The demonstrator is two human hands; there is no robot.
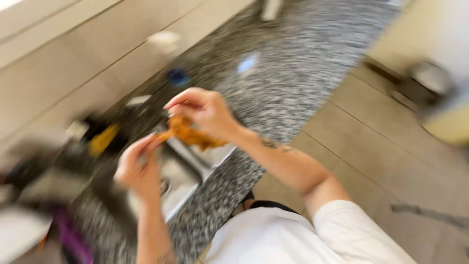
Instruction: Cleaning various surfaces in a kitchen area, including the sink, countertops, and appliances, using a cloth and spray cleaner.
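The picture is blurred by motion. An orange, crumpled soft thing (189, 134), perhaps a cloth or sponge, hangs between both hands above a steel sink (181, 172). My right hand (206, 112) grips its upper right part from above. My left hand (139, 168) pinches its left end with fingertips. What exactly the orange thing is cannot be told.
A speckled grey stone counter (288, 83) runs diagonally along a pale tiled wall (63, 63). A yellow object (102, 139) and dark items sit left of the sink, something purple (71, 237) lower left. Beige floor tiles (391, 151) lie to the right.
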